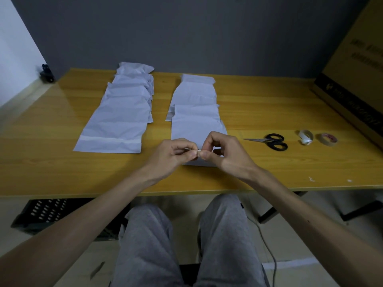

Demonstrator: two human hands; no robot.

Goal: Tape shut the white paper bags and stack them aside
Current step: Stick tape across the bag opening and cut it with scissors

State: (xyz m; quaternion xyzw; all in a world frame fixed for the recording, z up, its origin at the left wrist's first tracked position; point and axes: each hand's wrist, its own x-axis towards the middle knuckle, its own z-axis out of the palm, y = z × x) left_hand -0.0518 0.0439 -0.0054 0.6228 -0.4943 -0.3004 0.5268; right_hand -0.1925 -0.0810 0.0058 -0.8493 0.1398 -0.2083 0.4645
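A person sits at a yellow table [62, 162] with both hands over its near edge. The left hand [176, 154] and right hand [223, 152] meet fingertip to fingertip, each pinching one end of a small strip of tape [196, 152] between thumb and forefinger, the other fingers curled. The strip is held just above the near end of the front bag [194, 131], which heads the right row [194, 96] of overlapping white paper bags running away toward the wall.

Just left of it lies a second, longer row [126, 94] of overlapped bags. Its nearest bag [112, 139] shows a pale band of tape across the near end. The bags at the far end look puffier; what any bag holds cannot be seen.

To the right of the hands lie black-handled scissors [271, 141], then a white tape roll [305, 137] and a clear roll [327, 139], close together. A large cardboard box [356, 69] stands at the table's right edge, its contents hidden. Under the table on the left sits a black crate [41, 214]; its inside is not visible.
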